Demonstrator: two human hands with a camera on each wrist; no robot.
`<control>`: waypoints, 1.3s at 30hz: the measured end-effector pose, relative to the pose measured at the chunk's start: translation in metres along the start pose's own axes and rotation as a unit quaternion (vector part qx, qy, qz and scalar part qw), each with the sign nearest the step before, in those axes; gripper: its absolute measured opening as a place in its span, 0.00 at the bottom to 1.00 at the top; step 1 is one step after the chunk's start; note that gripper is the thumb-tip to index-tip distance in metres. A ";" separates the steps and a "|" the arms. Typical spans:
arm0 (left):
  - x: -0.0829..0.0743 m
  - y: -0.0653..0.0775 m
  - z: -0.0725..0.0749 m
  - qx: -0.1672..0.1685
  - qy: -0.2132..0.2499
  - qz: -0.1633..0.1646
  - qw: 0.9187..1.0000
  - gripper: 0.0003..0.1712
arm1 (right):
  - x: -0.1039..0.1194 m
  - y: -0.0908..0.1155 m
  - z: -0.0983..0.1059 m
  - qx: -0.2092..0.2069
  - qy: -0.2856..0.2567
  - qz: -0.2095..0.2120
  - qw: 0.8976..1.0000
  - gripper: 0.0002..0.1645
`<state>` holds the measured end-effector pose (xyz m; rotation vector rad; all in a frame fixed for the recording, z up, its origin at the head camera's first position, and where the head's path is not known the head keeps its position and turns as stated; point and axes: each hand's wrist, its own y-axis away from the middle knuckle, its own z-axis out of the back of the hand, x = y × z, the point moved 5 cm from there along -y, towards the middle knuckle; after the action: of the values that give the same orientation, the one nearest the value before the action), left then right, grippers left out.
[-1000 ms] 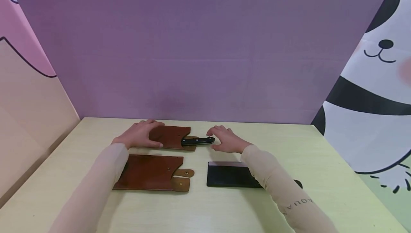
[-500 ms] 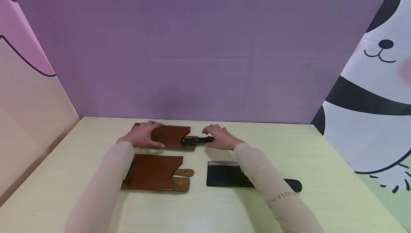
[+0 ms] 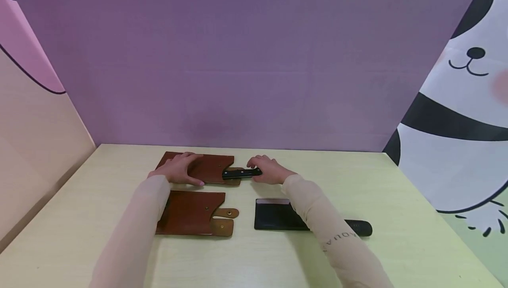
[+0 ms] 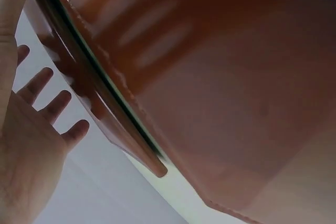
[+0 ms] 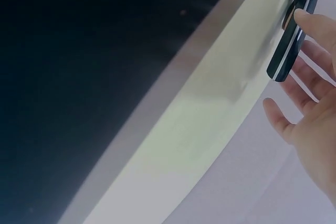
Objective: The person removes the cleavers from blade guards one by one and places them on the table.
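A brown leather knife sheath (image 3: 214, 164) lies at the back of the table, a black riveted knife handle (image 3: 242, 173) sticking out of its right end; the blade is hidden. My left hand (image 3: 178, 169) spans the sheath's left part, fingers toward the far edge and thumb at the near edge. Around the handle's end is my right hand (image 3: 271, 171). In the right wrist view its thumb (image 5: 315, 24) overlaps the handle (image 5: 294, 35), while the other fingers are spread loosely on the far side.
Nearer lies a second brown leather sheath (image 3: 190, 213) with two snap straps at its right end, partly under the left sleeve. To its right is a black cleaver-shaped piece (image 3: 274, 216) with a black handle (image 3: 359, 227), crossed by the right sleeve. A purple wall (image 3: 246, 67) stands behind.
My right hand has moved left until its thumb and fingers surround the knife handle's end. The left hand has shifted slightly right over the sheath. The sheaths stay in place.
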<state>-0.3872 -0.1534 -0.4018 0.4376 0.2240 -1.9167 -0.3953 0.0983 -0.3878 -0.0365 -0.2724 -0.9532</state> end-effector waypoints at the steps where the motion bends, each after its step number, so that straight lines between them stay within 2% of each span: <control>1: 0.000 -0.001 -0.001 0.000 -0.003 -0.001 1.000 0.56 | 0.000 -0.001 -0.001 0.001 0.000 0.001 1.000 0.24; 9: 0.000 -0.009 -0.007 0.005 -0.013 -0.007 1.000 0.58 | 0.001 -0.001 -0.005 0.003 0.008 0.017 1.000 0.20; 17: 0.005 -0.014 -0.009 0.010 -0.008 0.010 1.000 0.60 | 0.001 -0.001 -0.005 -0.002 0.014 0.024 1.000 0.19; 24: 0.003 -0.013 -0.007 0.010 -0.021 0.005 1.000 0.60 | -0.001 -0.005 -0.008 -0.003 0.019 0.020 1.000 0.16; 39: 0.000 -0.018 -0.005 0.035 -0.066 -0.009 0.997 0.63 | 0.004 -0.004 -0.006 0.006 0.017 0.025 1.000 0.20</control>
<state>-0.4025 -0.1448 -0.4067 0.3535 0.0743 -1.9664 -0.3953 0.0919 -0.3929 -0.0165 -0.2455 -0.9020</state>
